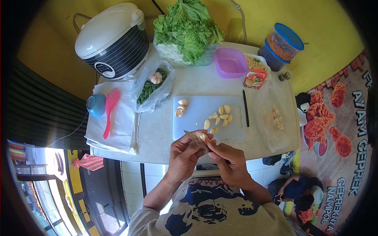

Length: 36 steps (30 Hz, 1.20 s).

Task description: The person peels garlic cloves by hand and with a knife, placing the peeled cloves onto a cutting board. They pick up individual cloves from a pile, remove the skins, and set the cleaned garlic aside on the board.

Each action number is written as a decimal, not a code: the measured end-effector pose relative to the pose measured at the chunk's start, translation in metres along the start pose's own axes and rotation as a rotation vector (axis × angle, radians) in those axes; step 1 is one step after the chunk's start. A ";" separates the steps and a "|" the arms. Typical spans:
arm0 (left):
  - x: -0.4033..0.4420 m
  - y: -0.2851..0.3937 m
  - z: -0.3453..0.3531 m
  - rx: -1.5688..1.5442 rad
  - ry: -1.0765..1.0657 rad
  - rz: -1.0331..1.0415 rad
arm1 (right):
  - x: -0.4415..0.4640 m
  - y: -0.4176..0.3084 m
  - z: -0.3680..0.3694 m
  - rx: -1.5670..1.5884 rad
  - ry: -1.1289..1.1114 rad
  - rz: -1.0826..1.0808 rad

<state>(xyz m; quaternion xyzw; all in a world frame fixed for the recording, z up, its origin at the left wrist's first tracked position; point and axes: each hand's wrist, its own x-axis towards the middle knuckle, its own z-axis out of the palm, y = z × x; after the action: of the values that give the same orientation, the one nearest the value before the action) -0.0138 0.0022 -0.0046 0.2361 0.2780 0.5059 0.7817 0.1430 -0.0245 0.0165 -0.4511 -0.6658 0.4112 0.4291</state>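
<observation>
In front of my chest, just over the near edge of the cutting board (189, 124), both hands are close together. My left hand (185, 155) has its fingers closed around a garlic clove (202, 137). My right hand (229, 161) grips a small knife (190, 135), its blade pointing up and left across the clove. Most of the handle is hidden by the fingers. Peeled garlic cloves (223, 116) are scattered on the board's right half. A small pile of unpeeled cloves (180, 111) sits at its upper left.
Beyond the board are a bag of green chillies with a garlic bulb (156, 78), lettuce (187, 29) and a purple container (230, 63). Left are a rice cooker (112, 41) and pink rice paddle (112, 106). Garlic peels (278, 119) lie right. A person (301, 192) sits lower right.
</observation>
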 end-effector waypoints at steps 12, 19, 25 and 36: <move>0.001 0.002 -0.005 0.019 0.006 -0.057 | -0.003 0.003 -0.005 0.449 0.035 0.336; 0.003 -0.006 -0.006 0.213 0.031 0.134 | -0.001 -0.007 -0.004 0.089 0.001 0.112; -0.004 0.001 0.009 0.542 0.136 0.266 | 0.000 0.008 -0.001 -0.103 0.029 -0.057; -0.004 0.001 0.007 0.600 0.068 0.298 | -0.002 0.014 -0.006 0.509 0.007 0.244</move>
<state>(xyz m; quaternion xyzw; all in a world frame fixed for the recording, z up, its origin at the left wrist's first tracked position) -0.0104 -0.0015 0.0018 0.4767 0.4029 0.5179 0.5850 0.1522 -0.0217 0.0051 -0.4070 -0.4802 0.6123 0.4783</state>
